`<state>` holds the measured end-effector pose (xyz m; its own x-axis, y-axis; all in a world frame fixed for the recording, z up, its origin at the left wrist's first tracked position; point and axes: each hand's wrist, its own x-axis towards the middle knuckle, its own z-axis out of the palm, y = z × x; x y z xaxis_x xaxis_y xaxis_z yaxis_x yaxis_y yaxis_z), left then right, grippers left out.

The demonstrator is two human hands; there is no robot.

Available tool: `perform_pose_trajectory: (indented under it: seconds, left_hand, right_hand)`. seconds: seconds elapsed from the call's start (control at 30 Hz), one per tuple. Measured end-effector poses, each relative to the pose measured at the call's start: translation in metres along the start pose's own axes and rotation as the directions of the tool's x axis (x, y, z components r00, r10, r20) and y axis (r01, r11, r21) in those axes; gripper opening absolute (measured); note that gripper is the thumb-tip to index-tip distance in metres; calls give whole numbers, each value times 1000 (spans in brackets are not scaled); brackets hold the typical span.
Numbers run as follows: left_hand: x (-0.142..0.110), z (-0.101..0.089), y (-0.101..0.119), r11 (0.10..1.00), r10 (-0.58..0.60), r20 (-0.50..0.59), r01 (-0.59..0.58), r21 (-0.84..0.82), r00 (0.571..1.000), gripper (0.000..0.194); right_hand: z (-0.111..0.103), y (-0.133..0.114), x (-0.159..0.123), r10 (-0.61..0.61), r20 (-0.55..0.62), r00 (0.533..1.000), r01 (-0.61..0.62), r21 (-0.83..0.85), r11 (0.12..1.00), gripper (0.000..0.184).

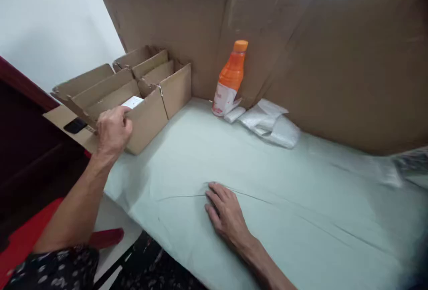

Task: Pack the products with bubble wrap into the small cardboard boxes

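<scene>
- A makeshift work corner is suggested; whether it is housed in a home or a workshop cannot be told.
- A broad table (174, 160) is covered in pale green sheeting.
- It is screened, from 11 to 2 o'clock ahead, by a tall brown cardboard panel (347, 67).
- Divided, open-topped brown cardboard boxes (149, 122) are set at 11 o'clock, backed by a plain white wall (50, 9).

The bottle (232, 76) is orange, its label (223, 98) white with red print. Left of the bottle, the divided box (149, 118) is brown; beneath the bottle, the table covering (177, 156) is pale mint green; right of the bottle, the plastic wrap (282, 131) is translucent white.
</scene>
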<state>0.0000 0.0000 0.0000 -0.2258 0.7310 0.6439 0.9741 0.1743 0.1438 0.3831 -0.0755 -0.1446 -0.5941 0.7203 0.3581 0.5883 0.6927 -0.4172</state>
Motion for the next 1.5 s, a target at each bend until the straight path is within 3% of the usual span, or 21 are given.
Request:
perform_pose_trajectory:
  seconds: [0.1,0.2,0.33,0.43,0.5,0.57,0.6,0.67,0.73,0.77,0.9,1.03,1.13,1.23,1.33,1.43,1.5]
  left_hand:
    - [-19,-11,5,984,130,-37,-134,-122,991,21]
    - [-50,-38,20,922,262,-78,-274,-272,962,15]
    - [-100,-82,47,792,388,-35,-352,-498,921,27]
    - [-129,-92,54,704,280,-162,-318,-635,946,52]
    - [-144,-82,50,634,88,-177,-192,-749,980,68]
    - [-158,-61,44,541,-28,53,60,-839,998,75]
    - [-164,-49,41,505,-32,231,216,-836,972,77]
    - [-176,-25,40,471,-15,532,476,-743,846,81]
    - [-185,-5,45,457,-1,674,600,-656,738,79]
    - [-188,2,51,446,4,702,627,-639,712,76]
    - [-182,25,87,379,54,703,637,-671,709,68]
    - [-164,53,131,349,98,643,579,-737,759,69]
    - [-160,75,154,342,79,576,520,-782,814,72]
    - [-168,89,162,328,15,545,511,-795,838,74]
    - [-179,95,161,323,-25,590,565,-759,807,71]
    - [-185,94,160,360,-67,621,599,-715,781,68]
    - [-187,92,161,399,-91,620,599,-694,779,67]
  right_hand:
    - [-4,6,-4,84,-36,996,-83,20,996,28]
    - [-13,12,-10,138,-92,986,-134,53,990,33]
    - [-31,9,-26,171,-110,979,-163,79,983,59]
    - [-38,-3,-44,207,-120,971,-193,116,974,73]
    - [-38,-12,-56,220,-126,967,-203,139,969,65]
    - [-34,-19,-65,250,-120,961,-230,156,961,55]
    - [-32,-22,-68,267,-118,956,-246,171,954,53]
    - [-30,-27,-70,304,-120,945,-273,222,936,57]
    - [-31,-27,-69,331,-122,936,-289,275,917,59]
    - [-33,-25,-69,347,-126,930,-299,291,909,58]
    - [-50,0,-66,454,-143,879,-390,330,860,56]
    - [-71,37,-51,545,-131,828,-467,376,800,53]
    - [-84,61,-40,531,-115,839,-448,406,796,50]
    - [-99,85,-41,465,-9,885,-414,439,797,45]
    - [-119,113,-49,415,83,906,-413,380,828,40]
    - [-136,147,-44,442,-25,897,-430,191,883,36]
    - [-142,169,-25,411,-111,905,-411,19,911,35]
